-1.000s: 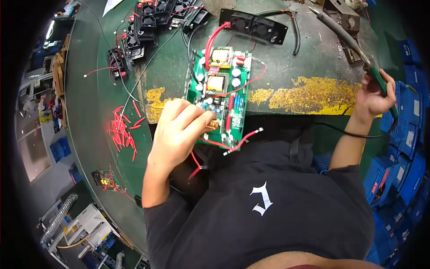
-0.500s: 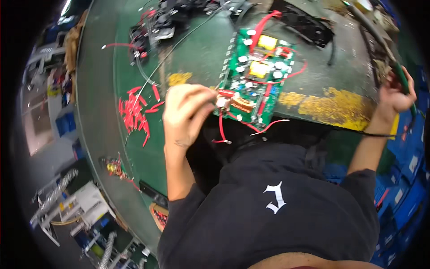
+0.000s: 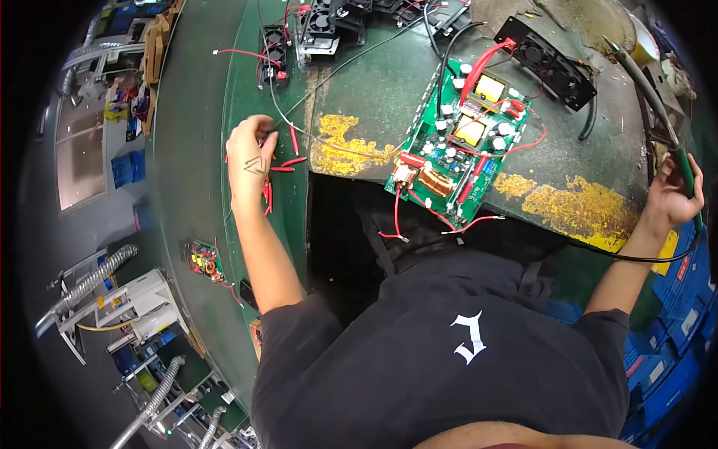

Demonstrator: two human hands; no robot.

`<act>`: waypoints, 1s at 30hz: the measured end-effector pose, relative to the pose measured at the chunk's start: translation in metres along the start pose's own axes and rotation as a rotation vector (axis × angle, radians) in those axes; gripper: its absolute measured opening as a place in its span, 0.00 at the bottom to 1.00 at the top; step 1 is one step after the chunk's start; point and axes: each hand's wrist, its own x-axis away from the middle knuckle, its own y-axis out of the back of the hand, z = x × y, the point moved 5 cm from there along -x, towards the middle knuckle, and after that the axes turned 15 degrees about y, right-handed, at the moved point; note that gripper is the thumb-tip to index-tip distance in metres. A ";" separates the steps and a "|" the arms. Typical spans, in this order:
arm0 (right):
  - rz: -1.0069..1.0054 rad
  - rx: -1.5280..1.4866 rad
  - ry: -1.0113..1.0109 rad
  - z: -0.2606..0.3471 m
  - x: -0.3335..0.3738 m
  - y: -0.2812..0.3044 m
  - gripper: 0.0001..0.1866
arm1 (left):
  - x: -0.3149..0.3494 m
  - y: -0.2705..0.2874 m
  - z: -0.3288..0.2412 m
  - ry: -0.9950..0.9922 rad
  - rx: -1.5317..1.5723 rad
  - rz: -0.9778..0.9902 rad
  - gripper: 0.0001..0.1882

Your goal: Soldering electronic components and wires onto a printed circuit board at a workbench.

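Observation:
My left hand [image 3: 250,161] is over a pile of short red sleeves [image 3: 268,196] on the green table. Its fingers are bent, with a gap between thumb and forefinger, and it covers most of the pile. At the right, my right hand [image 3: 674,196] is closed around the green handle of a soldering iron [image 3: 651,93], whose long grey shaft points up and away. Between the hands lies a green circuit board [image 3: 426,141] with yellow transformers, a copper coil and red wires. Its near edge reaches over the table's front edge.
A black twin-fan panel [image 3: 550,63] lies behind the board, joined by thick red wires. More fan units [image 3: 321,26] stand at the far left. A smaller wired board [image 3: 203,260] lies at the left. A black cable [image 3: 636,258] hangs near my right forearm. Blue boxes [image 3: 666,329] stand at right.
My left hand has moved from the board's near left corner leftward to the red sleeves. My right hand still holds the soldering iron. The whole view has shifted slightly.

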 end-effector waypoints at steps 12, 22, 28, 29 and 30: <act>-0.022 0.028 0.016 0.006 0.002 0.008 0.29 | 0.065 0.118 0.154 0.191 -0.261 -0.175 0.06; 0.003 0.084 -0.016 -0.002 -0.003 0.020 0.29 | 0.164 0.200 0.207 0.391 -0.317 -0.307 0.09; 0.057 0.032 -0.021 -0.009 -0.008 0.017 0.29 | 0.223 0.275 0.214 0.560 0.097 -0.827 0.14; 0.059 0.015 -0.023 -0.010 -0.011 0.018 0.29 | 0.227 0.297 0.209 0.465 0.069 -0.907 0.14; 0.067 0.025 -0.018 -0.004 -0.010 0.020 0.29 | 0.211 0.290 0.158 0.588 0.134 -0.967 0.12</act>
